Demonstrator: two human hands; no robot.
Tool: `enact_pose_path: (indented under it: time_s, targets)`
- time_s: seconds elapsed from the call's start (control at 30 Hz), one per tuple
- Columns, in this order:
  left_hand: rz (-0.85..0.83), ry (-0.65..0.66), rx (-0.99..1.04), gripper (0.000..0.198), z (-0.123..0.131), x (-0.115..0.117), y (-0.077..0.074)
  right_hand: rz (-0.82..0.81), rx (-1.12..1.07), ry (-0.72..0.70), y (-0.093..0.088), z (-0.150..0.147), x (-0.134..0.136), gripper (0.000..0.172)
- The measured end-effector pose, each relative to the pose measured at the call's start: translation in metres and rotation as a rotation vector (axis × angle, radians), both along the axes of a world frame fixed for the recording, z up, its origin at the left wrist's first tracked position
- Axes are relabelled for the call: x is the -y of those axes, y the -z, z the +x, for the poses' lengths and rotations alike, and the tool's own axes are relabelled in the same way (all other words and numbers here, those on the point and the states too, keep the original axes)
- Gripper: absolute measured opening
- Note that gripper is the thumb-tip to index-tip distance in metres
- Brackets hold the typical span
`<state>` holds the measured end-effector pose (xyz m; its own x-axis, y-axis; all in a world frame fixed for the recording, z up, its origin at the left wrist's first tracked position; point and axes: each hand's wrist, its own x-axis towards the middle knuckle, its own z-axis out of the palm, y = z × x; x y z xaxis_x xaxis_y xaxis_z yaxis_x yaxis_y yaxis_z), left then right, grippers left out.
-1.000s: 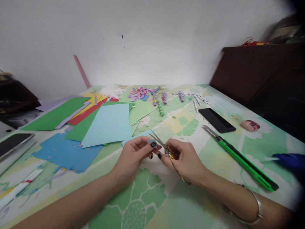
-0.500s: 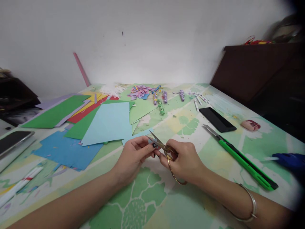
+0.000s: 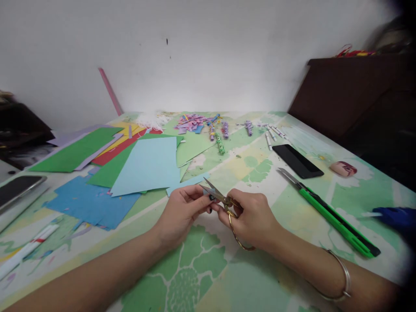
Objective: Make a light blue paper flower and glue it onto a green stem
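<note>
My right hand (image 3: 251, 216) is closed on the gold handles of a pair of scissors (image 3: 220, 196). The blades are spread a little, pointing left. Facing it, my left hand (image 3: 185, 208) pinches a small light-blue paper piece (image 3: 210, 191) between thumb and fingers. That piece lies at the blades, and much of it is hidden by the fingertips and the scissors. Both hands meet above the front middle of the table. Just beyond them a light-blue paper strip (image 3: 190, 183) rests on the flowered tablecloth (image 3: 182, 286).
Coloured paper sheets (image 3: 149, 164) overlap on the left, with blue sheets (image 3: 94, 203) nearer. At the back are paper scraps (image 3: 191, 123), white string (image 3: 152, 120) and several decorated paper rolls (image 3: 220, 144). To the right lie a black phone (image 3: 297, 161), a green box cutter (image 3: 338, 219) and markers (image 3: 268, 141).
The view has shifted very slightly. Both hands keep almost the same pose, with the scissor blades still parted at the blue paper.
</note>
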<state>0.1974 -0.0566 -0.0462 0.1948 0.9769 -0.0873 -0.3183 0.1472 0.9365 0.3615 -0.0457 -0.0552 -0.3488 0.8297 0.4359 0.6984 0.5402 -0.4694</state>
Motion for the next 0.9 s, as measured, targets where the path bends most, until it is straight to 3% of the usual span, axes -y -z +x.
enact_pose_path:
  time_s: [0.9]
  targets:
    - [0.092,-0.012,-0.106,0.006,-0.0009,-0.0004,-0.0026,0.03,0.044,-0.003,0.0014,0.0054,-0.0042,0.023]
